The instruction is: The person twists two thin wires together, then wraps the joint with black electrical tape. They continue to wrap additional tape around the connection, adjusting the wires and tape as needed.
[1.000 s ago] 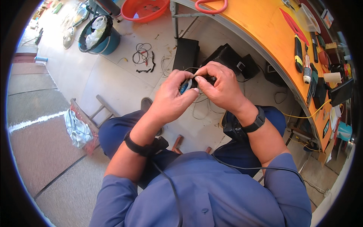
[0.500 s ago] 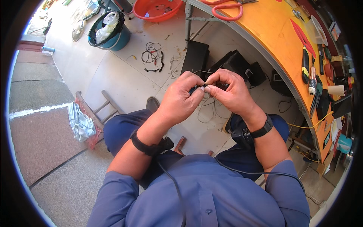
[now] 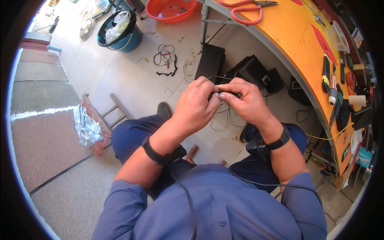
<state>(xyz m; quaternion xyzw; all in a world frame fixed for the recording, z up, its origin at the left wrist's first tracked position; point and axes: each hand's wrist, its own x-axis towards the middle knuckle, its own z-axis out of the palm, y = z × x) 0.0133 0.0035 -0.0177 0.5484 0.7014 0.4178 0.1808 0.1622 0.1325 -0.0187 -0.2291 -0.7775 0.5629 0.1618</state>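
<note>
Above the floor between my knees, both hands are closed at their fingertips around a thin black cable (image 3: 239, 95). My left hand (image 3: 196, 103) pinches it between thumb and forefinger, the other fingers curled in. Right beside it, my right hand (image 3: 249, 100) grips the same piece with thumb and forefinger, so the fingertips nearly touch. The fingers hide most of the cable, including any joint or plug on it. Thin loose wires (image 3: 228, 118) trail below the hands, near several black boxes that look like small speakers (image 3: 256, 72).
An orange table (image 3: 286, 36) curves along the right, bearing red-handled scissors (image 3: 248, 16), a yellow-black utility knife (image 3: 326, 74) and a screwdriver (image 3: 333, 90). A lined blue bucket (image 3: 130, 42), a red basin (image 3: 170, 18) and coiled wire (image 3: 162, 56) are on the floor. A wooden stool (image 3: 116, 108) stands left.
Both hands stay together on the cable. My left hand has turned slightly, its fingers curling further in, and the right fingers have straightened a little. The view has shifted slightly.
</note>
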